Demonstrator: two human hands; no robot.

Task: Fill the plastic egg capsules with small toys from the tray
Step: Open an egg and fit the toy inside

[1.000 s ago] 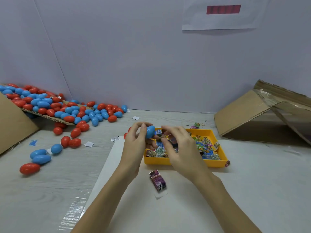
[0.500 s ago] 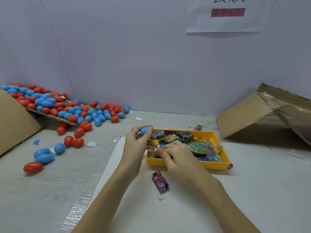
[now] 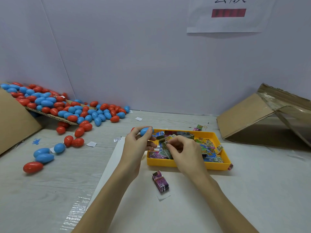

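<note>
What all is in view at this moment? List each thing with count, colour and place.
Egg capsules: many, red and blue, heaped on a cardboard flap at far left and spilled onto the table.
Blue egg capsule: one, in the left hand.
Tray: one, yellow, centre.
Small toy packets: many, multicoloured, in the tray.
Purple packet: one, on the white sheet before the tray.
White sheet: one, under the tray.
Cardboard box: one, brown, tipped over at right.
Paper notice: one, white with a red bar, on the wall.
Left hand: holds the blue capsule.
Right hand: pinches a packet over the tray.
</note>
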